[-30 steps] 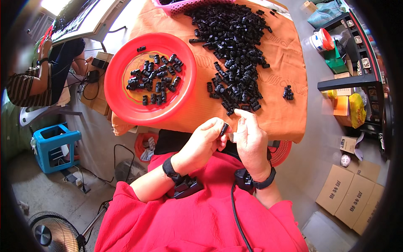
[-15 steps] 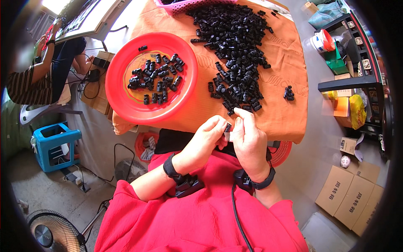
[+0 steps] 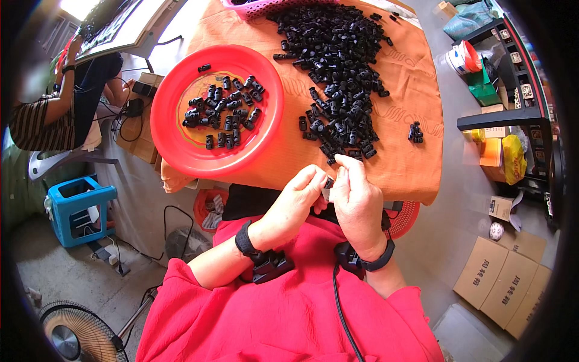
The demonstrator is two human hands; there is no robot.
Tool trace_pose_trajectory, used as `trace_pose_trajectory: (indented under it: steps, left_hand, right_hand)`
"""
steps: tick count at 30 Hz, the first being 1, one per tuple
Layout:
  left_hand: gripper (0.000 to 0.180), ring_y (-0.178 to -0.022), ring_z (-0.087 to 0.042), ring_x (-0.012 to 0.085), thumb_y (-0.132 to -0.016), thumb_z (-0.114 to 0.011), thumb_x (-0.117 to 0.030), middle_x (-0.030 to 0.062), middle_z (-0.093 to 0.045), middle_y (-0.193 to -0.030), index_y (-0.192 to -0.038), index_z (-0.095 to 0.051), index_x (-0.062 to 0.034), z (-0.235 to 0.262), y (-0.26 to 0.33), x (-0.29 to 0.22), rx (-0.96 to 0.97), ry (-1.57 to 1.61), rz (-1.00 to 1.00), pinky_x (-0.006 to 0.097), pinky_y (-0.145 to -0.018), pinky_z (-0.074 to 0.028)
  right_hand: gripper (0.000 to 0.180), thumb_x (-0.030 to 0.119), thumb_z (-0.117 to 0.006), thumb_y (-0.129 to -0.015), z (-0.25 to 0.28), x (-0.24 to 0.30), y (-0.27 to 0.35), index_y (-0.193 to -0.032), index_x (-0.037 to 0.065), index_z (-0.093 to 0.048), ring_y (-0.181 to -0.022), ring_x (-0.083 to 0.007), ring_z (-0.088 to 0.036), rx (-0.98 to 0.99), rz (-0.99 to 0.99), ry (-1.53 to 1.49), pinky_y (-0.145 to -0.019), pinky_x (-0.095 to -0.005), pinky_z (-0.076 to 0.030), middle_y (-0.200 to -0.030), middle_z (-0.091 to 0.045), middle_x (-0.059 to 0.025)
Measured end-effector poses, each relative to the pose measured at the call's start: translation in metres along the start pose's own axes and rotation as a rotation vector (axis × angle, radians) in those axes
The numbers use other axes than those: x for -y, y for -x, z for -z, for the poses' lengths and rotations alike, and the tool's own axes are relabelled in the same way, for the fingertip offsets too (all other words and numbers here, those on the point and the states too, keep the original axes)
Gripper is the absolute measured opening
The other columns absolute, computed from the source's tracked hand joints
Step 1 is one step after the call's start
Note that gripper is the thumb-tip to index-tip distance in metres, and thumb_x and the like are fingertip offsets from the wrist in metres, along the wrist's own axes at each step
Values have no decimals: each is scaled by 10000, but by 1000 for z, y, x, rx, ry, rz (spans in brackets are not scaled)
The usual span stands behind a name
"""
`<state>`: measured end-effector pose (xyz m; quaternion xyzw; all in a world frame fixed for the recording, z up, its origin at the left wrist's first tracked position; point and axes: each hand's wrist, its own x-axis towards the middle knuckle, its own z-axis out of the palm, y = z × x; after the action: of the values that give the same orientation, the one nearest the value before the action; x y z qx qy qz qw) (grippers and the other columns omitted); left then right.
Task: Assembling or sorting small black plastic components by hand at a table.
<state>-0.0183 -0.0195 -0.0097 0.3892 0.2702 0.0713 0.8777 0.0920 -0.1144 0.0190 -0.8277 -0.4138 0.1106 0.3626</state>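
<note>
Just in front of the table's near edge, my two hands meet. My left hand [image 3: 288,206] is closed, its thumb and forefinger pinching a small black cord lock [image 3: 329,181]. Close against it, my right hand [image 3: 360,212] has thumb and forefinger pressed together. A small whitish piece [image 3: 326,194] shows between the hands; which fingers hold it is hard to see. Beyond them lies a large heap of black cord locks [image 3: 344,78] on the orange tablecloth [image 3: 404,169]. Several more cord locks lie in the red round tray [image 3: 166,142] on the left.
A small cluster of cord locks [image 3: 415,133] lies apart at the right. A pink basket [image 3: 256,11] stands at the far edge. On the floor are a blue stool [image 3: 78,208], a fan [image 3: 66,338] and cardboard boxes [image 3: 500,277]. Another person [image 3: 45,120] sits at far left.
My hands stay together in nearly the same place, with only a very slight shift of the fingers. The other person's arm at far left has moved a little upward.
</note>
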Motion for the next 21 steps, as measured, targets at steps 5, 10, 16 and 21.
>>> trace_pose_trajectory:
  steps: [5,10,16,21]
  left_hand:
    - [201,-691,-495,86,-1068,-464,-257,-6,-543,-783,-961,-529,-99,0,1,-3,-9,-59,-4,234,-639,-399]
    - [202,-687,-487,86,-1070,-459,-259,-6,-541,-783,-960,-524,-103,1,1,-2,-14,-29,21,233,-630,-388]
    - [214,-678,-472,87,-1067,-472,-264,-13,-533,-763,-952,-535,-95,0,3,-3,-8,33,78,237,-620,-385]
    - [221,-675,-469,90,-1060,-490,-259,-19,-528,-758,-943,-551,-81,1,3,-5,-21,157,158,236,-616,-386]
  right_hand:
    - [249,21,-589,-915,-4,-4,2,-1164,24,-594,-631,-343,-672,-13,2,-27,-545,-436,-511,-685,-645,-173]
    - [260,17,-587,-914,-6,-2,3,-1173,24,-590,-641,-336,-675,-18,-30,-47,-550,-428,-510,-689,-641,-167]
    - [276,-4,-523,-961,5,-5,-1,-1232,22,-571,-593,-213,-650,-177,-65,-165,-551,-342,-510,-668,-601,-101]
    - [198,26,-506,-999,10,-13,-4,-1178,30,-592,-567,-190,-640,-141,-96,-120,-524,-334,-500,-632,-590,-95]
